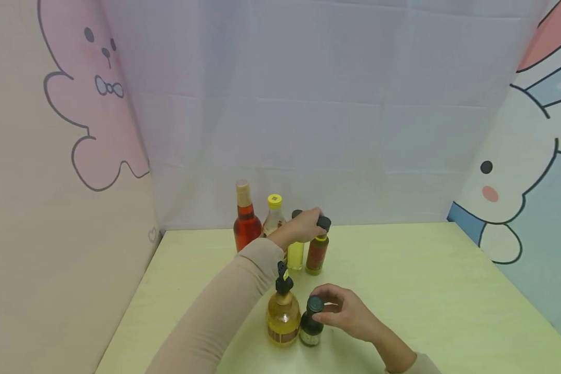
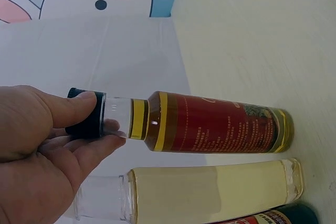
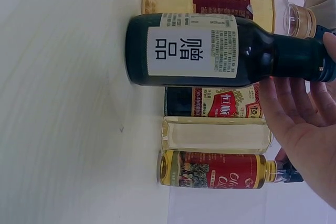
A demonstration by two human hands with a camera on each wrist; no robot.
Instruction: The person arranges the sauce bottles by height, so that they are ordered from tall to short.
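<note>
On the bench [image 1: 402, 291], the left hand [image 1: 301, 226] pinches the black cap of the red-labelled oil bottle [image 1: 317, 252], standing at the back just beside a pale yellow bottle [image 1: 295, 254]. A sideways tug could knock that neighbour over. Nearer, the right hand [image 1: 348, 311] curls its fingers round the dark bottle's [image 1: 311, 324] cap; the amber pourer bottle [image 1: 283, 314] touching it could topple if nudged.

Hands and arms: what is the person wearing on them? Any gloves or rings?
Both hands are bare: no gloves or rings show on the left hand or the right hand. The left arm wears a long, snug beige sleeve that ends at the wrist. A matching beige cuff peeks out on the right arm.
</note>
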